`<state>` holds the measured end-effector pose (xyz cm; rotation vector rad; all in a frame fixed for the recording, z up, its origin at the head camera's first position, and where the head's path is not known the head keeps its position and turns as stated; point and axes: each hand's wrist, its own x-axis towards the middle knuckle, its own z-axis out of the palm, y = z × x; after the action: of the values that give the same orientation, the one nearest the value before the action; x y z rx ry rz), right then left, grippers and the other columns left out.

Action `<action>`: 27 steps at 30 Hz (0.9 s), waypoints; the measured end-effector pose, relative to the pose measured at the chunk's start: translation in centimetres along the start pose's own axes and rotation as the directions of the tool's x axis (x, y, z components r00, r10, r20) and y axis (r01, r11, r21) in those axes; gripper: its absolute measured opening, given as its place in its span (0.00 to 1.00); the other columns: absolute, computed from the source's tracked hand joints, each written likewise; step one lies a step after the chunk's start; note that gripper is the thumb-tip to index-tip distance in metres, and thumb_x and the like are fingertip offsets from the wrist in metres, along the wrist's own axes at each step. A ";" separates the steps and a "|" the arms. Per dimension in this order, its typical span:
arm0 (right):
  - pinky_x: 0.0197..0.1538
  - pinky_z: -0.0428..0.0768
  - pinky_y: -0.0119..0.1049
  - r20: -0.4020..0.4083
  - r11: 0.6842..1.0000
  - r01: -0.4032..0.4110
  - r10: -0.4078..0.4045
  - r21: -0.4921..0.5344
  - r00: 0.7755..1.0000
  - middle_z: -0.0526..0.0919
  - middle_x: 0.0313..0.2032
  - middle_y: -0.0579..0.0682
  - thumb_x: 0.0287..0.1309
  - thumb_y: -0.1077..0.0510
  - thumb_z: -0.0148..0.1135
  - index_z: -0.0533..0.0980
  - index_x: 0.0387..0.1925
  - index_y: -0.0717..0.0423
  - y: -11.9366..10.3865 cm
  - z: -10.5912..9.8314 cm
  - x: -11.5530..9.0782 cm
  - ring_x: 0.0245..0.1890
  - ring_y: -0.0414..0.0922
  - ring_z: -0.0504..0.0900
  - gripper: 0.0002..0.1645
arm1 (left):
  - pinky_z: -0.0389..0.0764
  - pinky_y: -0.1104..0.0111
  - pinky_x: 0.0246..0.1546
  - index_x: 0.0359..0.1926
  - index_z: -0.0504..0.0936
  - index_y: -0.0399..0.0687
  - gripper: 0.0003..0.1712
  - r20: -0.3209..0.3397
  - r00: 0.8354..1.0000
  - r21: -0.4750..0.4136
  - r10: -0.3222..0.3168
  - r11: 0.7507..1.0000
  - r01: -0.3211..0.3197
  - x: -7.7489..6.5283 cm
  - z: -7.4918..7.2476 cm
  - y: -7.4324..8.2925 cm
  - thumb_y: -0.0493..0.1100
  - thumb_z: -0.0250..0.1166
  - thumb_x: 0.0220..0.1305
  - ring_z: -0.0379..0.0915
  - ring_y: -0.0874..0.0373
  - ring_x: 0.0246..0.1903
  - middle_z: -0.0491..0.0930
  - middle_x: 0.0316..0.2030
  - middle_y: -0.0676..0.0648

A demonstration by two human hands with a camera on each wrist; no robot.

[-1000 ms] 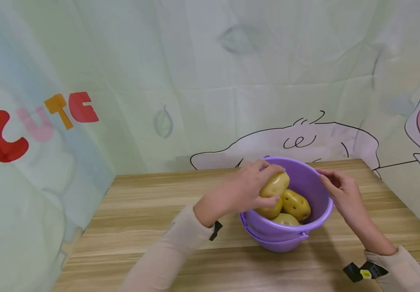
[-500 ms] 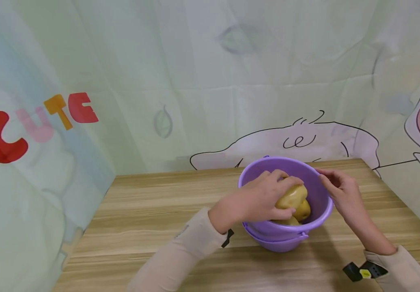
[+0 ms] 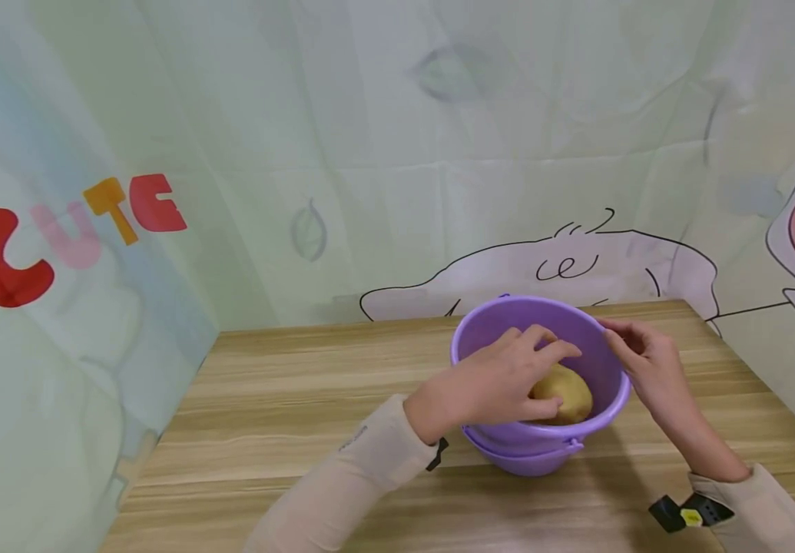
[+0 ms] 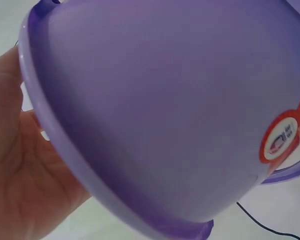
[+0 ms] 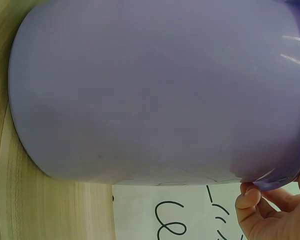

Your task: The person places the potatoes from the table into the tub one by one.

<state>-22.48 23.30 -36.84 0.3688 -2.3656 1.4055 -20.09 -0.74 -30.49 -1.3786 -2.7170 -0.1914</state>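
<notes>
A purple bucket [image 3: 535, 453] stands upright on the wooden table. Inside it lies a yellow-brown potato [image 3: 573, 395]; anything lower down is hidden behind my left hand. Over the rim reaches my left hand [image 3: 508, 376], its fingers spread and raised off the potato while the thumb lies against or just over it. In the left wrist view the bucket wall [image 4: 155, 110] covers most of the picture and hides those fingertips. With thumb and fingers, my right hand [image 3: 653, 369] pinches the bucket's right rim, and in the right wrist view its fingers [image 5: 247, 200] curl at that rim.
The wooden table [image 3: 286, 415] extends left and in front of the bucket. Close behind the bucket hangs a pale printed curtain [image 3: 342, 153]. A purple bucket handle [image 3: 490, 442] hangs down at the near side, and a red label [image 4: 282, 140] shows on the bucket wall.
My left hand has moved right and down into the bucket with a potato, and its fingers have spread away from it. The right hand has stayed at the rim.
</notes>
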 end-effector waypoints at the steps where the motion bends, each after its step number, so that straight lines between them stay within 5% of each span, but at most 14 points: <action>1: 0.36 0.78 0.21 0.001 1.000 -0.001 0.001 0.002 1.000 0.83 0.39 0.42 0.73 0.58 0.55 0.77 0.55 0.71 0.0 0.0 0.0 0.35 0.32 0.79 0.20 | 0.69 0.68 0.58 0.72 0.64 0.54 0.34 0.003 1.000 0.000 -0.009 1.000 0.009 -0.1 0.0 0.0 0.56 0.60 0.70 0.67 0.55 0.54 0.68 0.62 0.45; 15: 0.35 0.76 0.20 -0.026 1.000 -0.009 0.009 0.001 1.000 0.82 0.36 0.38 0.71 0.61 0.56 0.78 0.53 0.73 0.1 0.0 0.2 0.34 0.29 0.78 0.18 | 0.70 0.71 0.52 0.70 0.69 0.53 0.29 -0.061 0.998 0.037 -0.017 0.999 0.020 -0.7 -0.3 -0.5 0.51 0.60 0.70 0.68 0.57 0.49 0.71 0.60 0.48; 22: 0.35 0.77 0.21 -0.007 1.000 -0.015 0.015 0.002 1.000 0.83 0.38 0.43 0.72 0.61 0.56 0.77 0.54 0.73 0.1 0.0 0.2 0.34 0.30 0.78 0.19 | 0.67 0.70 0.60 0.67 0.71 0.48 0.27 -0.112 0.994 0.005 -0.001 1.000 0.002 -1.4 -0.6 -1.0 0.51 0.59 0.72 0.69 0.56 0.55 0.74 0.58 0.48; 27: 0.37 0.79 0.23 0.051 0.993 -0.080 0.076 0.092 0.996 0.81 0.39 0.33 0.72 0.58 0.56 0.74 0.56 0.73 0.4 -0.4 0.2 0.36 0.31 0.79 0.22 | 0.67 0.70 0.62 0.65 0.73 0.47 0.25 -0.170 0.985 -0.039 -0.018 0.999 0.012 -2.2 -0.7 -1.7 0.50 0.61 0.71 0.68 0.56 0.58 0.75 0.57 0.49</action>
<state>-22.75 23.78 -36.88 0.3420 -2.3810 1.5644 -20.13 -3.60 -30.25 -1.2873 -2.5968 -0.3466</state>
